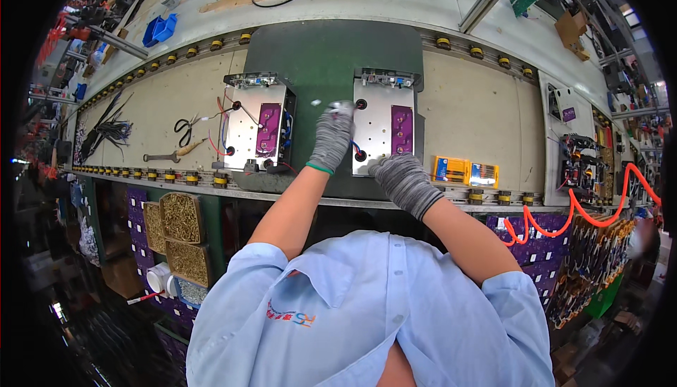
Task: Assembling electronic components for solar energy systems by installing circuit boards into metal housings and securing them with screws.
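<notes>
My left hand [333, 137], in a grey knit glove with a green cuff, is over the left edge of a silver metal-cased unit [377, 126]. Its whitish fingertips are smeared, so I cannot tell whether they hold anything. A small white blur [316, 103] shows beside them. Curled at the near edge of the same unit is my gloved right hand [407, 181]; what lies within its fingers is hidden. The unit carries a purple panel [402, 130] and black round fittings. To the left stands a similar silver unit [243, 130] with red, white and blue wires.
Both units stand on a green board [324, 56] across a roller-edged line. Scissors [185, 130], a wrench [162, 156] and black cable ties [109, 130] lie left. A yellow bit case [465, 171] lies right, near a coiled orange hose [564, 228]. Screw bins [180, 218] stand below left.
</notes>
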`<state>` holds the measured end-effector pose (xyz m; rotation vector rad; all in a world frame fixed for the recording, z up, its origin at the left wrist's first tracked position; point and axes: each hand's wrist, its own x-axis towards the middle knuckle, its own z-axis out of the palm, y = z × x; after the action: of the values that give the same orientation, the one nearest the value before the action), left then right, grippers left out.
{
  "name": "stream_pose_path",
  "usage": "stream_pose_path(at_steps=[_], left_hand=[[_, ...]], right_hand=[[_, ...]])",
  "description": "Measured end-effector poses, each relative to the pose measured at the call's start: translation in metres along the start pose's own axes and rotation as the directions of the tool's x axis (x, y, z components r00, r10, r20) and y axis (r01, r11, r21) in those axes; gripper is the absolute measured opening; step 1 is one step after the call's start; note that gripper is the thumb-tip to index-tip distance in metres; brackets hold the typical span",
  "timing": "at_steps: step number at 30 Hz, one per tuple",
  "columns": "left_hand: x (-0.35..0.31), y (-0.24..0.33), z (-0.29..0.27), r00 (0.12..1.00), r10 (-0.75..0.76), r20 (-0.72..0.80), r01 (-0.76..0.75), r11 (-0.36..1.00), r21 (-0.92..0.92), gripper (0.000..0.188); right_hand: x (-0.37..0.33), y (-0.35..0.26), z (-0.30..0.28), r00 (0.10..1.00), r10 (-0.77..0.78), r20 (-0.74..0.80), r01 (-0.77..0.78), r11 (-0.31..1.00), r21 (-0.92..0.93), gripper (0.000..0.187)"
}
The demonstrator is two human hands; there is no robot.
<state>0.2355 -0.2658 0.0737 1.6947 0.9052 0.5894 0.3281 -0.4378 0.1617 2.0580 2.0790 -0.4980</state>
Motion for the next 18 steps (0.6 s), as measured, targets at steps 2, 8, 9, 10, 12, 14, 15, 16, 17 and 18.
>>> stream_pose_path(at_steps=[2, 8, 9, 10, 12, 14, 15, 16, 17, 18], left_hand=[[0.008, -0.022, -0.002, 0.974, -0.202, -0.099, 0.17, 0.95, -0.262, 0.018], [0.039, -0.062, 0.031, 0.807, -0.589, -0.04, 0.546, 0.771, -0.329, 0.03], [0.042, -0.063, 0.032, 0.834, -0.543, -0.096, 0.491, 0.812, -0.316, 0.03], [0.044, -0.063, 0.032, 0.758, -0.653, 0.015, 0.608, 0.697, -0.382, 0.03], [0.042, -0.062, 0.027, 0.632, -0.773, 0.062, 0.735, 0.571, -0.365, 0.038], [0.024, -0.062, 0.026, 0.621, -0.776, 0.107, 0.731, 0.524, -0.437, 0.039], [0.012, -0.062, 0.027, 0.599, -0.789, 0.138, 0.724, 0.461, -0.512, 0.04], [0.002, -0.062, 0.027, 0.585, -0.781, 0.218, 0.728, 0.387, -0.566, 0.042], [-0.011, -0.063, 0.024, 0.586, -0.791, 0.176, 0.719, 0.407, -0.564, 0.042], [-0.025, -0.064, 0.015, 0.614, -0.772, 0.161, 0.733, 0.483, -0.479, 0.043]], right_hand=[[0.002, -0.001, 0.003, 1.0, -0.006, 0.012, 0.006, 0.999, -0.041, 0.018], [0.002, 0.002, 0.001, 1.0, -0.015, 0.017, 0.014, 1.0, 0.02, 0.018], [0.003, 0.002, -0.001, 0.999, -0.003, 0.036, 0.002, 1.0, 0.022, 0.018], [0.003, 0.002, -0.002, 0.999, 0.0, 0.053, -0.002, 0.999, 0.033, 0.018], [0.003, 0.002, -0.006, 0.999, 0.002, 0.034, -0.003, 0.999, 0.043, 0.018], [-0.002, -0.001, -0.009, 1.0, -0.001, 0.02, 0.0, 0.998, 0.065, 0.019], [-0.007, -0.004, -0.01, 0.982, -0.008, -0.189, 0.028, 0.994, 0.103, 0.017], [-0.014, -0.008, -0.01, 0.952, 0.014, -0.306, 0.03, 0.99, 0.139, 0.016], [-0.027, -0.012, -0.008, 0.922, -0.007, -0.386, 0.068, 0.987, 0.144, 0.016], [-0.045, -0.016, -0.004, 0.829, -0.013, -0.559, 0.192, 0.946, 0.263, 0.016]])
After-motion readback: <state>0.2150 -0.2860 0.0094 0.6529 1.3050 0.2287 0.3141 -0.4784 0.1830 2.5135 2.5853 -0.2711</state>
